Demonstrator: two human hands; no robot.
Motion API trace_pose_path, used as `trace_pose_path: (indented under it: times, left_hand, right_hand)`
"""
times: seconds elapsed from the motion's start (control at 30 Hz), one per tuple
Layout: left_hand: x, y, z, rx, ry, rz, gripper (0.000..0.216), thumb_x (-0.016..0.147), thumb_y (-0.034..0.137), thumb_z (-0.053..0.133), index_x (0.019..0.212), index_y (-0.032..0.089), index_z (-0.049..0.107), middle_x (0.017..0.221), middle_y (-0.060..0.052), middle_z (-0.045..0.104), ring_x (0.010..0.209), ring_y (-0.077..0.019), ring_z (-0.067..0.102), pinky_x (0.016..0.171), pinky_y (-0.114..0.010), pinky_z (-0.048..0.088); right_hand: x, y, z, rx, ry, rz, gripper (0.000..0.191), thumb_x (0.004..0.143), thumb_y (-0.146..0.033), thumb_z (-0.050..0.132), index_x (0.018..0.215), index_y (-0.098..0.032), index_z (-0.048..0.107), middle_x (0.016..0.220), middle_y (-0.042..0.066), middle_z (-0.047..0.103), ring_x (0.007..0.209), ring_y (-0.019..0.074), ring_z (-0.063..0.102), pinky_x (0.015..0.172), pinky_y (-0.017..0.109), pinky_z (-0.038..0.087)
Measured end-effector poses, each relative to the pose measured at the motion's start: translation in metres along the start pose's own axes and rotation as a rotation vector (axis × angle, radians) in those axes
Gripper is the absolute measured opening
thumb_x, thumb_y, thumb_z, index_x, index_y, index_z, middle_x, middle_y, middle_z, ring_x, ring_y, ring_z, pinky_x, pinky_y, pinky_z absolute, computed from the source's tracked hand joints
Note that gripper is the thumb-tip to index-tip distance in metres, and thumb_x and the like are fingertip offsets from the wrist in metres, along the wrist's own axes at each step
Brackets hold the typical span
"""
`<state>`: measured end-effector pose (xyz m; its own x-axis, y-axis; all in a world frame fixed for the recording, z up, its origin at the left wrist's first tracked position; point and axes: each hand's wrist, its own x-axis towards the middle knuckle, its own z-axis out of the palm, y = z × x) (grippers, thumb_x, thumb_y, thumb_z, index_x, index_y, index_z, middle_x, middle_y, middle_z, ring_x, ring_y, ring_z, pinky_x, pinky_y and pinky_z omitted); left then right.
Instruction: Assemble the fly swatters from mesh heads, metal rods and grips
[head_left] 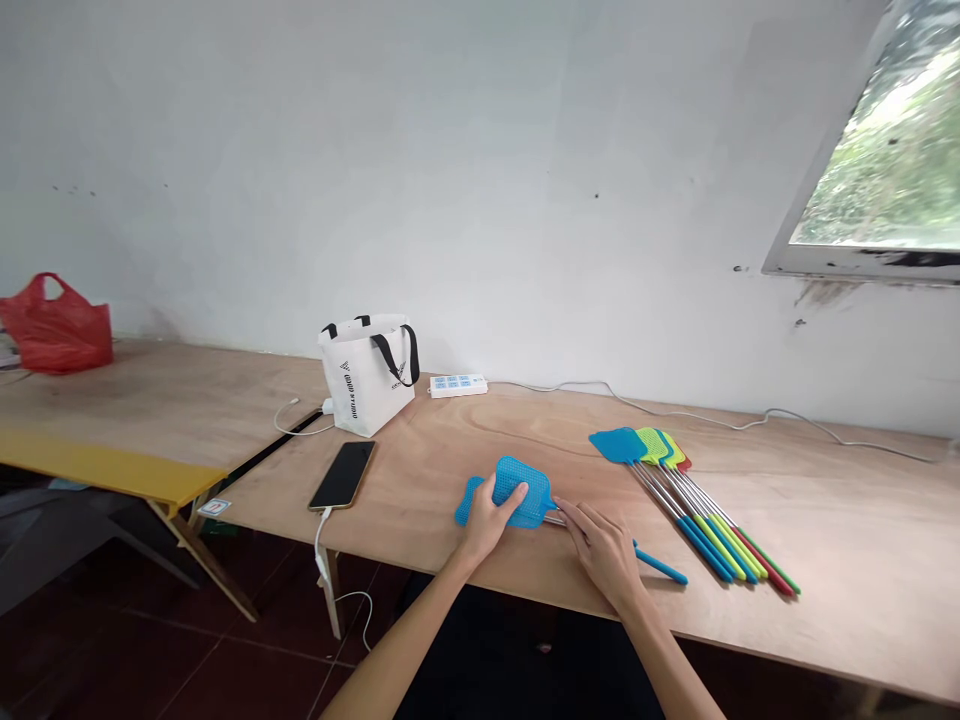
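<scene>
My left hand is closed on the head of a blue fly swatter, thumb across its mesh face. At the neck of that swatter, my right hand pinches the thin metal shaft. Beneath it, a second blue swatter head shows partly at the left, lying on the table. A blue handle sticks out to the right from behind my right hand; which of the two swatters it belongs to I cannot tell. Further right lies a fanned row of several swatters in blue, yellow, red and green.
The wooden table runs along a wall. On it are a phone with a charging cable, a white bag with black handles and a power strip. A red bag stands on the left table.
</scene>
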<state>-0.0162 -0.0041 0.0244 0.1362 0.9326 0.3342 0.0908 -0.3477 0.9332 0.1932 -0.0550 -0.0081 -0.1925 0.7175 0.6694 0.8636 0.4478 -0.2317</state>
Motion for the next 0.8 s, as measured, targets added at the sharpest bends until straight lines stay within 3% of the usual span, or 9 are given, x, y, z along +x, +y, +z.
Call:
trace_pose_path:
  times: [0.27, 0.5, 0.8]
  left_hand:
    - [-0.001, 0.004, -0.004, 0.066, -0.031, 0.007, 0.040, 0.086, 0.058, 0.063, 0.075, 0.021, 0.055, 0.068, 0.000, 0.058, 0.065, -0.0176, 0.054, 0.068, -0.030, 0.045]
    - [0.001, 0.009, -0.013, 0.069, -0.123, -0.008, 0.044, 0.084, 0.062, 0.065, 0.071, 0.020, 0.058, 0.066, -0.001, 0.059, 0.066, -0.0175, 0.055, 0.067, -0.029, 0.047]
    - [0.004, 0.008, -0.020, 0.004, -0.190, -0.031, 0.041, 0.079, 0.058, 0.072, 0.073, 0.020, 0.063, 0.068, 0.000, 0.063, 0.068, -0.0182, 0.060, 0.064, -0.028, 0.049]
  right_hand:
    - [-0.001, 0.000, -0.002, 0.097, -0.010, 0.035, 0.033, 0.106, -0.036, 0.041, 0.120, -0.030, 0.070, 0.102, 0.003, 0.078, 0.090, 0.0194, 0.074, 0.078, 0.028, 0.055]
    - [0.001, -0.004, -0.005, 0.117, 0.025, 0.000, 0.030, 0.105, -0.034, 0.045, 0.110, -0.028, 0.074, 0.097, 0.003, 0.079, 0.084, 0.0182, 0.075, 0.075, 0.025, 0.055]
    - [0.001, -0.006, -0.007, 0.132, 0.037, -0.012, 0.032, 0.105, -0.035, 0.045, 0.115, -0.028, 0.074, 0.094, 0.005, 0.079, 0.084, 0.0198, 0.075, 0.076, 0.027, 0.056]
